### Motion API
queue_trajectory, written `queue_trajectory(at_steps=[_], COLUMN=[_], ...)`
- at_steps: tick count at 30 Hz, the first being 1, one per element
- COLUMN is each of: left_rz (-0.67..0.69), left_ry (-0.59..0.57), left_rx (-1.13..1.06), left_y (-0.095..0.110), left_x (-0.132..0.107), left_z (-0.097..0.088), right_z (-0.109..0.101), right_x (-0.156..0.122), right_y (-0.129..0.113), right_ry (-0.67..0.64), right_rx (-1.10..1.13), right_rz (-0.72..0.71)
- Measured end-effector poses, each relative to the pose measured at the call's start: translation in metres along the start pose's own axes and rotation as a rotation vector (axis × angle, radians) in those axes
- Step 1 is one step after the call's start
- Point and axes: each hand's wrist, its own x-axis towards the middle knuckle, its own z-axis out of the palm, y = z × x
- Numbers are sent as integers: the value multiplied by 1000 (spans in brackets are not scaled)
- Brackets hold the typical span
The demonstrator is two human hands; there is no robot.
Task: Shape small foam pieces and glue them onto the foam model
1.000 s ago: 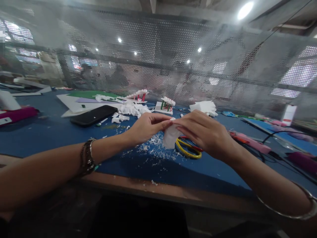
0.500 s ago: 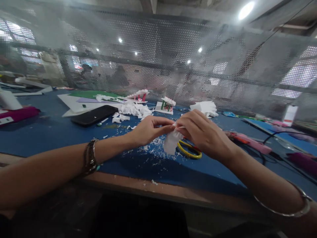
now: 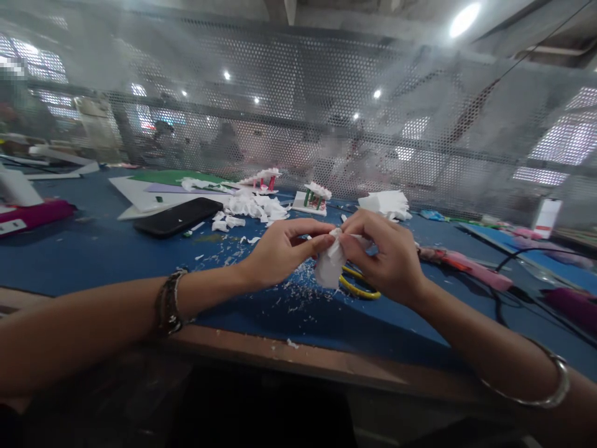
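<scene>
A crumpled piece of white paper (image 3: 329, 266) hangs between my two hands above the blue table. My left hand (image 3: 284, 249) pinches its upper edge with thumb and fingertips. Close beside it, my right hand (image 3: 385, 252) grips the same piece, and a bit of white shows behind its fingers. Below and behind the paper lie scissors with yellow-rimmed handles (image 3: 359, 286), partly hidden by the right hand. Small white scraps (image 3: 301, 298) are scattered on the table under my hands.
A black phone (image 3: 180, 216) lies left, near a heap of torn white paper (image 3: 254, 204). Two small models, one with green posts (image 3: 313, 199) and one with red posts (image 3: 265, 180), stand at the back. A pink glue gun (image 3: 480, 269) with a cable lies right.
My right hand has turned and shifted slightly, its thumb now showing on the paper. The paper has moved a little right and up, and my left fingers have moved slightly right with it.
</scene>
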Motion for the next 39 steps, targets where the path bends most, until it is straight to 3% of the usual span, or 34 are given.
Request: queue_trajectory(at_steps=[9, 17, 24, 31, 39], left_rz=[180, 132, 134, 174, 162], left_ry=[-5, -22, -53, -79, -70], left_rx=[208, 158, 142, 159, -55], left_y=[7, 7, 5, 6, 3], left_x=[-5, -2, 0, 1, 4], left_z=[0, 0, -4, -7, -7], right_z=[2, -2, -12, -10, -4], right_x=[-1, 2, 4, 1, -1], right_y=[-5, -3, 0, -2, -2], right_ry=[13, 2, -119, -53, -45], right_rx=[-67, 10, 38, -6, 15], right_rz=[-73, -40, -52, -73, -108])
